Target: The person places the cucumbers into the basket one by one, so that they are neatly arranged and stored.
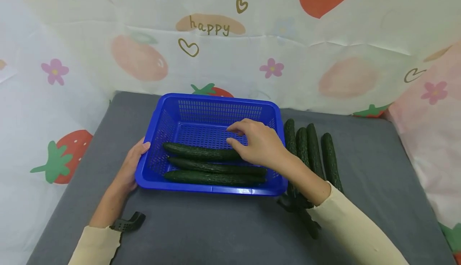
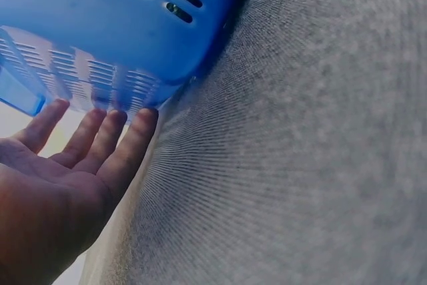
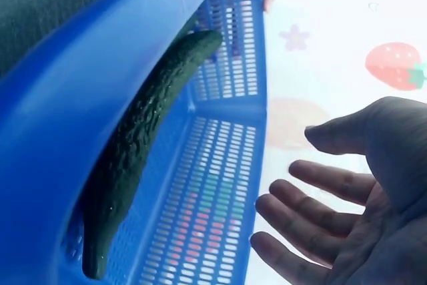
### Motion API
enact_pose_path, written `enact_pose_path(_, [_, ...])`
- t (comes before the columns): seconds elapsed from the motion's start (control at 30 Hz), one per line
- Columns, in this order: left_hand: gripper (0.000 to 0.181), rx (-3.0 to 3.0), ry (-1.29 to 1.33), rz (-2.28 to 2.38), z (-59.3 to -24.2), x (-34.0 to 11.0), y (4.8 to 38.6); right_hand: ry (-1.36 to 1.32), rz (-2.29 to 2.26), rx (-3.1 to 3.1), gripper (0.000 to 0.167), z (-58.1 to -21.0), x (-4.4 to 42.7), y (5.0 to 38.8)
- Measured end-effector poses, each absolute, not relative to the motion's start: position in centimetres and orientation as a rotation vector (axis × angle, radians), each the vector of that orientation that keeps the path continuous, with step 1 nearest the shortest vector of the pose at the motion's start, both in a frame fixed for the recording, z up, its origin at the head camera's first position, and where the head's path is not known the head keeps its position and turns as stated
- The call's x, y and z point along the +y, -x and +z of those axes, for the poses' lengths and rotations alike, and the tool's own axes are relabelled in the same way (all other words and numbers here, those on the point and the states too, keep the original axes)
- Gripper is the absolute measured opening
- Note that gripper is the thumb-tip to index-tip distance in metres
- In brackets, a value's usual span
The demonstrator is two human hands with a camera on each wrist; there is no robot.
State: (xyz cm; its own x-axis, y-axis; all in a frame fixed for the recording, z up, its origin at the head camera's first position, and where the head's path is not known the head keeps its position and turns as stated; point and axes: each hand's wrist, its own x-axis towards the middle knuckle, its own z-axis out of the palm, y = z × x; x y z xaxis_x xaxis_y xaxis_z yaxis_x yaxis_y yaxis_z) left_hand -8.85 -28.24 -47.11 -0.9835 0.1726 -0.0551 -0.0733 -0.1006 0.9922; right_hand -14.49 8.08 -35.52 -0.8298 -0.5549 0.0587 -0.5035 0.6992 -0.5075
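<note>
Sleeves: pale yellow cuffs, the left one (image 1: 95, 245) and the right one (image 1: 356, 225), end on my forearms.
Strap: a dark band (image 1: 127, 221) sits at my left wrist, part of it sticking out.
Loose pile: dark green cucumbers (image 1: 316, 151) lie to the right of the basket, partly under my right forearm, which hides how many there are; four far ends show.
Left hand: at the basket's left end, my left hand (image 1: 130, 165) has its fingers nearly straight, tips against the outer wall.
Basket: the blue plastic basket (image 1: 212, 189), slotted in its walls and base, has its long side towards me.
Load: three cucumbers (image 1: 216, 178) lie inside, side by side lengthwise, in the near half.
Right hand: over the basket, above the right end of the farthest of those three, my right hand (image 1: 257, 143) has its fingers loosely bent and spread, thumb apart, grasping nothing.
Table: grey cloth (image 1: 198, 233) runs beneath everything and back to the wall.
Backdrop: white fabric (image 1: 216, 65) carries strawberries, pink flowers, hearts and "happy".
</note>
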Motion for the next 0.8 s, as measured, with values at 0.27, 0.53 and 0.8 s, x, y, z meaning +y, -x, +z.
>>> enact_pose_path(0.27, [0.060,1.979,-0.095,2.216,-47.2,-28.3,8.9,0.838,-0.799,2.822,0.034,-35.1,10.0,13.9])
enact_pose_path(0.53, [0.060,1.965,-0.103,2.219,-47.3,-28.2,8.9,0.798,-0.794,2.840,0.037,-35.2,11.6,13.3])
enact_pose_path(0.8, [0.046,1.934,-0.141,2.266,-47.4,-28.2,8.8,0.722,-0.826,2.849,0.037,-35.6,13.0,12.8])
